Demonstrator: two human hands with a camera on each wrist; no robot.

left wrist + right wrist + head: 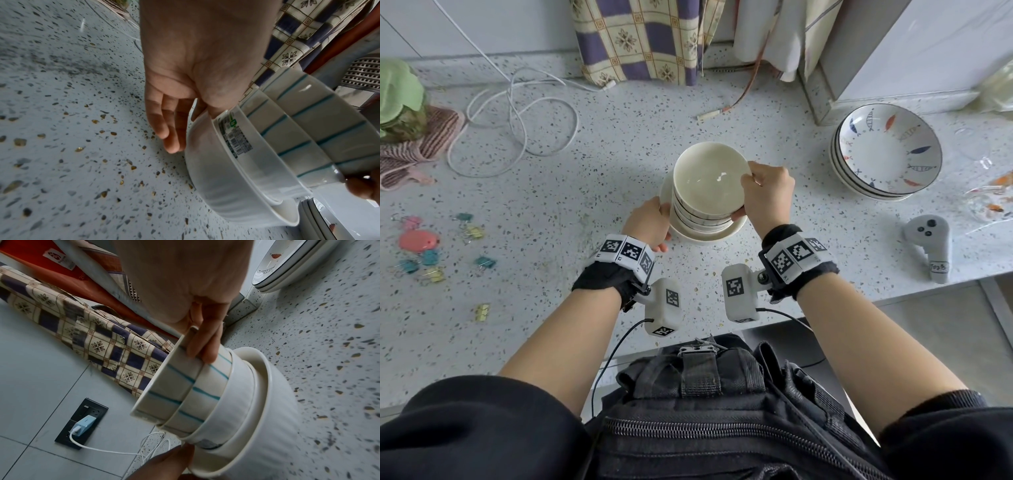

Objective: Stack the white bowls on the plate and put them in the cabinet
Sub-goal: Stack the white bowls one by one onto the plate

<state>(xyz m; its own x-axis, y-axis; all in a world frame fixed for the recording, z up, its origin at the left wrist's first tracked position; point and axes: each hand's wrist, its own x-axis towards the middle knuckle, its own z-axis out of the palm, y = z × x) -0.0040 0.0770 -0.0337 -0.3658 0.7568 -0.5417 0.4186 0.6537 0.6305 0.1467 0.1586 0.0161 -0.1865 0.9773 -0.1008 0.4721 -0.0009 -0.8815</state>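
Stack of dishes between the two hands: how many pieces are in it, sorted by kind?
Teal-striped bowls: 2
Plain white bowl: 1
Plate underneath: 1
Total: 4 that can be seen; anything nested deeper is hidden.

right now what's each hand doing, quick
Left hand: grips the rim of the plate under the stack.
Right hand: grips the top white bowl by its rim.
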